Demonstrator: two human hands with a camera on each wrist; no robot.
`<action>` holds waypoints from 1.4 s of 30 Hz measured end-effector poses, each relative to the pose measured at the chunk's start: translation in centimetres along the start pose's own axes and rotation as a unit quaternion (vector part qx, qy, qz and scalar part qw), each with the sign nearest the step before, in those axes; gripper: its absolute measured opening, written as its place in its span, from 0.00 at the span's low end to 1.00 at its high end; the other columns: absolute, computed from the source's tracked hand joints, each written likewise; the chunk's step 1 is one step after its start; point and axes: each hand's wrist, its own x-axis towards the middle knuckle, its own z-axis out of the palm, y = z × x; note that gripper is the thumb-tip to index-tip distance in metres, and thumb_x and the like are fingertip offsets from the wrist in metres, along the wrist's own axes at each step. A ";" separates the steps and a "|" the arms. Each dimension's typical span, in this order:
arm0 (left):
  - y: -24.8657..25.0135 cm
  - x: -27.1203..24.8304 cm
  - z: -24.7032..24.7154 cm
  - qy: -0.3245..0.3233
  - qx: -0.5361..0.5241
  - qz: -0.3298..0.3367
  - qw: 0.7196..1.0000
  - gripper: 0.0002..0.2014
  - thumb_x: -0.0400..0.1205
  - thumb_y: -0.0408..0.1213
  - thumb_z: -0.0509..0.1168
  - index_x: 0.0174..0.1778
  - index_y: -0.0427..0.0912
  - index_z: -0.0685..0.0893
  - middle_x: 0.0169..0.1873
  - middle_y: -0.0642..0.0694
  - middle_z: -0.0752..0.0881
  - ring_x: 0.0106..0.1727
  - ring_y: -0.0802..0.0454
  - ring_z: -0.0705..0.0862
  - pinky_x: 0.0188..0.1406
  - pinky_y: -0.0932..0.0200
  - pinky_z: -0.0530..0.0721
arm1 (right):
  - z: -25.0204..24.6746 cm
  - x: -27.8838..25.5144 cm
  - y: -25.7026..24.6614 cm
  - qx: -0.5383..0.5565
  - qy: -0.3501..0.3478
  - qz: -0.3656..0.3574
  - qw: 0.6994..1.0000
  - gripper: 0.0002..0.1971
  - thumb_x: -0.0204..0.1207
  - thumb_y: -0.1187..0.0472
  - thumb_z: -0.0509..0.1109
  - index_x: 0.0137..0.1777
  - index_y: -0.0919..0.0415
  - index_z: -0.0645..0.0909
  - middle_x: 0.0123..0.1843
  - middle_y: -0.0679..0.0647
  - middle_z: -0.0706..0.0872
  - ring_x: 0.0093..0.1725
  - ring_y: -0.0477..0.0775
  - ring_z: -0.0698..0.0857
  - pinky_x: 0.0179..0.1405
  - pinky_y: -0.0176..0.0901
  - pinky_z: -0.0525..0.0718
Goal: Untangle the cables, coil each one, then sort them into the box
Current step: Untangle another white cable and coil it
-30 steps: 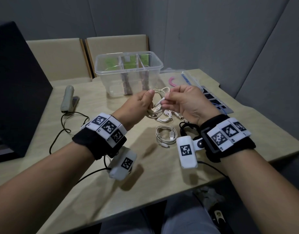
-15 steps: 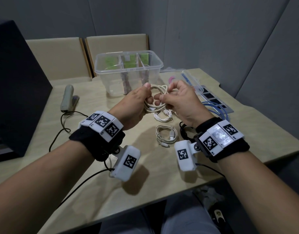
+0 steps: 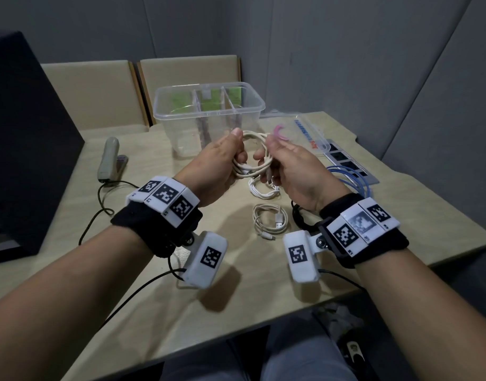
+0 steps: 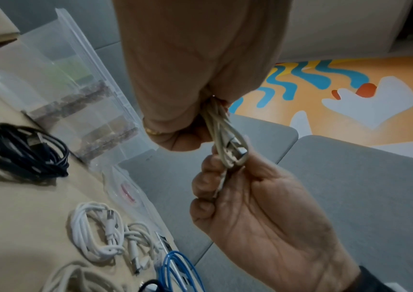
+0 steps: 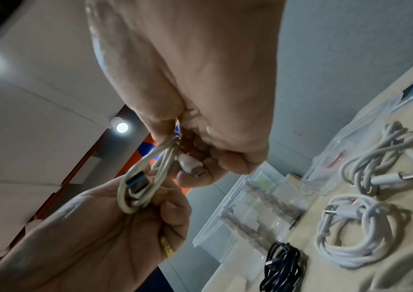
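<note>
At the centre of the head view, both hands hold one cream cable [image 3: 254, 156] in the air above the table [image 3: 142, 292], just in front of the box [image 3: 208, 116]. The cable is wound into a small coil of several loops, off-white and a little yellowed beside the whiter ones below. The left hand [image 3: 214, 167] has its fingers curled round the left side of the coil, thumb on top. The right hand [image 3: 299, 171] closes its fingers on the right side, and the right wrist view shows it pinching a white plug end [image 5: 191, 167] between thumb and fingertip. A flat metal plug [image 5: 135, 182] lies inside the loops next to the left hand's fingers [image 5: 172, 209], which wear a gold ring [image 5: 166, 247].

The box is clear plastic, open at the top and split by dividers into three sections, with green patches showing at the back. It stands in the upper middle of the head view.

On the table below the hands lie a white coiled cable [image 3: 263, 189] and, nearer the person, a second cream coil [image 3: 270, 220] with its plug showing. A black cable [image 3: 301, 218] sits half hidden under the right wrist, and a blue cable [image 3: 351, 177] loops at the right. A clear bag [image 3: 307, 130] with a pink piece [image 3: 279, 132] inside lies right of the box. A stapler [image 3: 109, 158] rests at the left.
</note>
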 end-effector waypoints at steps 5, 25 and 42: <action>0.1 -0.2 -0.1 -0.014 0.036 0.009 0.999 0.18 0.89 0.45 0.46 0.34 0.44 0.67 0.24 0.51 0.71 0.28 0.53 0.64 0.32 0.59 0.64 | 0.0 -0.3 -0.7 0.044 -0.017 0.045 0.998 0.22 0.84 0.50 0.55 0.32 0.60 0.77 0.28 0.55 0.75 0.27 0.52 0.73 0.32 0.45 0.69; -0.7 0.0 -2.1 0.111 0.130 -0.034 0.985 0.24 0.86 0.54 0.50 0.31 0.41 0.73 0.22 0.47 0.73 0.25 0.51 0.71 0.29 0.59 0.70 | 1.5 0.7 0.2 -0.025 -0.015 0.058 0.998 0.07 0.76 0.69 0.70 0.36 0.67 0.83 0.27 0.58 0.84 0.23 0.48 0.82 0.20 0.33 0.78; -0.5 -2.3 -5.1 0.061 0.200 -0.156 0.965 0.22 0.87 0.54 0.46 0.51 0.42 0.79 0.36 0.46 0.84 0.37 0.51 0.82 0.44 0.55 0.77 | 3.5 1.8 0.9 -0.073 -0.022 0.120 0.990 0.07 0.77 0.70 0.70 0.37 0.65 0.81 0.27 0.59 0.84 0.25 0.51 0.83 0.20 0.35 0.79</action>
